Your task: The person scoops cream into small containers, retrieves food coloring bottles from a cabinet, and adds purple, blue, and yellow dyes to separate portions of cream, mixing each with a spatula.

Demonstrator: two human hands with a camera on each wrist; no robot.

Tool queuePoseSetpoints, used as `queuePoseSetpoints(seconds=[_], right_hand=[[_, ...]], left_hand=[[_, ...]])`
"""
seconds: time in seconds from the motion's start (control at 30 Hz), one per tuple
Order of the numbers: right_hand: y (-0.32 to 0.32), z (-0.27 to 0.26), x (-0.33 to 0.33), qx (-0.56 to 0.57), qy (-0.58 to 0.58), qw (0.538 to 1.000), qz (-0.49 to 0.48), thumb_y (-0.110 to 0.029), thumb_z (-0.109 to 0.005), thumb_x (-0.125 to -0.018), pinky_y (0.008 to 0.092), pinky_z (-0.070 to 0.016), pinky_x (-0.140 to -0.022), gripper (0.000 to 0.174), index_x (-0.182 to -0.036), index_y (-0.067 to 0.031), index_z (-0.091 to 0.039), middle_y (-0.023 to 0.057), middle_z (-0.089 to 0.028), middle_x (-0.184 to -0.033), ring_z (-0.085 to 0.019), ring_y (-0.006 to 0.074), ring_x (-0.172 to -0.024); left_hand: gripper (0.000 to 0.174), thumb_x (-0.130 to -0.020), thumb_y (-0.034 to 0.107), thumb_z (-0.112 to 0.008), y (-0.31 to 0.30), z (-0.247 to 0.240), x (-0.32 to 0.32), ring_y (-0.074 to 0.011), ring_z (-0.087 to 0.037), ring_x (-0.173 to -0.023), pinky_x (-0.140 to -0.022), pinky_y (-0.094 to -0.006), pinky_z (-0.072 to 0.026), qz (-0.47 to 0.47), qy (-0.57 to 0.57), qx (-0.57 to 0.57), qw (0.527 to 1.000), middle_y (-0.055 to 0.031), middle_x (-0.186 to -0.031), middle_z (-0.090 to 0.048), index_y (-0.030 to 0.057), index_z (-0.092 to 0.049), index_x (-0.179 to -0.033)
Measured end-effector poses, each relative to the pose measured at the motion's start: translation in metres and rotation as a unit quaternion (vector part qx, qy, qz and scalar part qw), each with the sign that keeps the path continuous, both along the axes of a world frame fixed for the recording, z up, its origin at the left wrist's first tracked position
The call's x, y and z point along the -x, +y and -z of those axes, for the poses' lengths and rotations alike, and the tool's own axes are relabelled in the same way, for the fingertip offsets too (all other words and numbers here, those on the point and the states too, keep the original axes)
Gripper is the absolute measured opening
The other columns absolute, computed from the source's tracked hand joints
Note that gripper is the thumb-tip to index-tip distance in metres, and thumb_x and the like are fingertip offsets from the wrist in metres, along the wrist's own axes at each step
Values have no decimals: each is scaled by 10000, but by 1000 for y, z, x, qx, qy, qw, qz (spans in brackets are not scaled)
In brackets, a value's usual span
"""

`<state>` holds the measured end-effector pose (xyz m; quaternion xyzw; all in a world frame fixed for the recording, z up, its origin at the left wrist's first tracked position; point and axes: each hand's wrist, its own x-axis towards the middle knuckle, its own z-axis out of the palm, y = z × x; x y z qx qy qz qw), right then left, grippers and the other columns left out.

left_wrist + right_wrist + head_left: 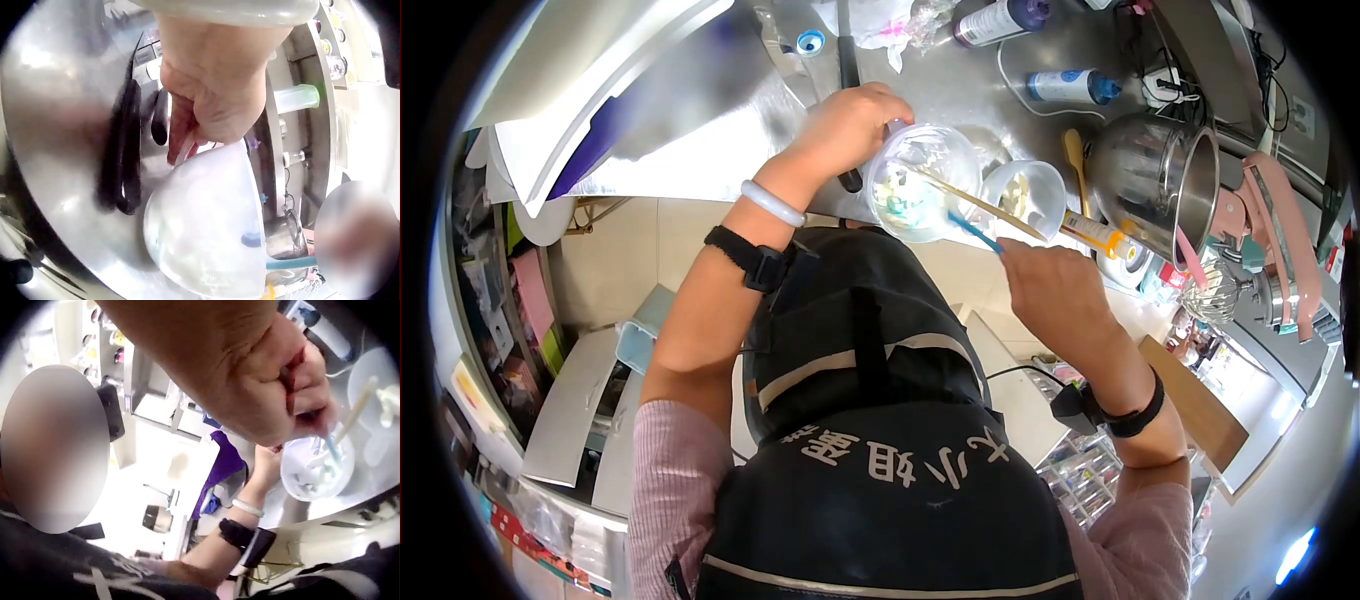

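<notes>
My left hand (855,122) grips the handle of a translucent plastic mixing cup (932,150) at the counter's near edge. White cream with a teal tint (905,205) lies inside it. In the left wrist view the cup (203,219) is tilted, with its handle between thumb and fingers. My right hand (1055,290) holds a thin blue tool (975,231), its far end in the cream; in the right wrist view the curled fingers cover its upper part. A pale wooden stick (985,207) leans out over the cup's rim. Beside it stands a smaller clear cup (1050,185) holding whitish cream.
A steel bowl (1150,170) and a pink stand mixer (1285,235) with a whisk are on the right. A wooden spoon (1074,155), an orange-capped tube (1095,234), a blue bottle (1065,86) and a purple bottle (995,22) lie around. A black-handled tool (848,60) is by the left hand.
</notes>
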<state>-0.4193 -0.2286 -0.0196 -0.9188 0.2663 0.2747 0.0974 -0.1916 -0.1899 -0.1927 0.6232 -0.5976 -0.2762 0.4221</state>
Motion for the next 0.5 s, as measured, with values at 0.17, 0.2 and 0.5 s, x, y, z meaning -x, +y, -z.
queuePoseSetpoints(seconds=[0.17,0.2,0.5], right_hand=[[10,6,-5,-57,-61,996,41,-111,-576,-834,358,-478,-541,228,-1049,-88,-646,72,-554,-675,-587,251,-566],[9,6,0,-18,-55,998,-21,-108,-581,-825,353,-472,-528,239,-1054,-86,-644,67,-545,-681,-583,241,-564],[10,24,10,10,-54,997,-62,-108,-586,-824,341,-455,-496,277,-1097,-80,-630,68,-544,-710,-575,231,-565]], left_hand=[[296,-671,-81,-565,1,3,0,-297,-618,-859,-749,-364,-504,4,-23,19,1000,-85,-938,-649,78,-678,-894],[295,-671,-81,-566,1,4,-1,-296,-619,-855,-750,-365,-503,4,-14,18,1000,-85,-941,-648,78,-678,-894],[275,-691,-58,-564,1,4,-2,-283,-622,-854,-725,-369,-507,5,-12,-5,1000,-61,-946,-649,92,-678,-893]])
